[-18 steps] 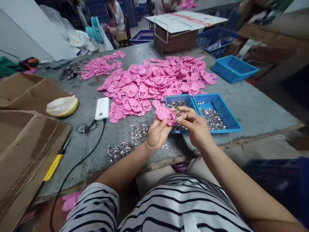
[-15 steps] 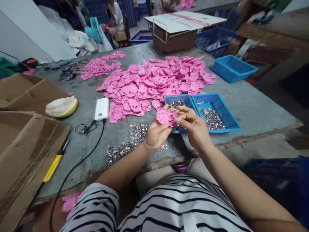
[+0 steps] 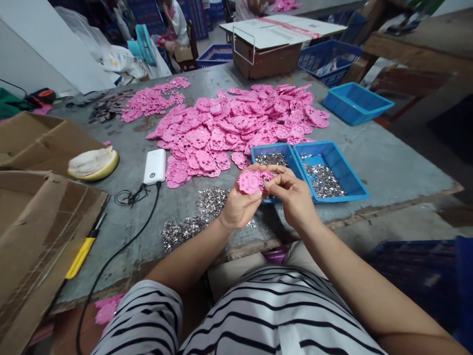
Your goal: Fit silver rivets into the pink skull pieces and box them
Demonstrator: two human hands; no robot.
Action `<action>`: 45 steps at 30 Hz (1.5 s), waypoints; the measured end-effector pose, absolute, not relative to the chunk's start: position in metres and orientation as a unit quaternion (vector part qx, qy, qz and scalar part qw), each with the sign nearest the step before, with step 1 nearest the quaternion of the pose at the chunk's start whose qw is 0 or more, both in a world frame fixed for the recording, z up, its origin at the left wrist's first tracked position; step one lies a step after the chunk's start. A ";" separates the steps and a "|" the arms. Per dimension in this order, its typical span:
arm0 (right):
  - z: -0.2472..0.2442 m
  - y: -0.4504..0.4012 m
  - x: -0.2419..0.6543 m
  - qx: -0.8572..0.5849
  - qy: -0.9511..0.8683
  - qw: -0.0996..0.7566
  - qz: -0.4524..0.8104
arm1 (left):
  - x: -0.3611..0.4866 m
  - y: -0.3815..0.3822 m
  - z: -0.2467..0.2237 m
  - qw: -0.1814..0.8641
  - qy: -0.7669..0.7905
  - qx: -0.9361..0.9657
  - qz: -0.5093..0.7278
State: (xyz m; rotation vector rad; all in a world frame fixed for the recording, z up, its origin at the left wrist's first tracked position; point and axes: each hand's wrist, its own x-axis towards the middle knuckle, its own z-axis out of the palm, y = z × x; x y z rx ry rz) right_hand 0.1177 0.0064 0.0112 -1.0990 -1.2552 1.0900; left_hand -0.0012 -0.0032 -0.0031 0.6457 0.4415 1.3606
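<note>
My left hand [image 3: 238, 206] grips a pink plastic piece [image 3: 250, 182] with a scalloped edge and holes in it. At the piece's right end, the fingers of my right hand [image 3: 295, 197] are pinched together; whatever small part they may hold is too small to make out. Behind the hands lies a big heap of similar pink pieces [image 3: 221, 125]. Two blue trays stand side by side, a left one [image 3: 254, 154] partly hidden by my right hand and a right one [image 3: 354, 195], both with small metal parts [image 3: 325, 180] inside. Loose metal parts [image 3: 188, 229] lie left of my hands.
A white power bank [image 3: 154, 166] with a black cable lies at left, near a fruit rind [image 3: 94, 165]. Cardboard boxes [image 3: 44, 222] and a yellow-handled tool [image 3: 81, 256] line the left side. Another blue tray [image 3: 354, 104] stands back right. A person [image 3: 179, 27] sits in the background.
My right hand has moved in against the pink piece, its raised fingers now curled to the piece's right end. The left hand still holds the piece, turned slightly.
</note>
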 end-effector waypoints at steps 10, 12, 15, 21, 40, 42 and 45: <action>0.010 0.007 0.121 -0.463 -0.579 0.524 0.419 | 0.000 -0.003 -0.005 0.701 0.207 0.301 0.613; 0.007 0.008 0.121 -0.467 -0.584 0.524 0.408 | 0.000 -0.004 -0.005 0.700 0.212 0.300 0.612; 0.003 0.009 0.121 -0.460 -0.560 0.531 0.439 | 0.000 -0.004 -0.004 0.710 0.224 0.284 0.604; 0.007 0.013 0.127 -0.447 -0.491 0.566 0.489 | -0.005 -0.003 -0.002 0.727 0.234 0.249 0.596; 0.020 0.048 0.166 -0.604 -0.754 0.210 0.150 | -0.002 -0.001 0.001 0.695 0.294 0.274 0.596; 0.026 0.051 0.163 -0.607 -0.778 0.106 0.121 | -0.003 -0.001 0.002 0.698 0.298 0.272 0.592; 0.034 0.053 0.156 -0.594 -0.797 -0.044 0.094 | -0.006 0.000 0.001 0.697 0.307 0.262 0.592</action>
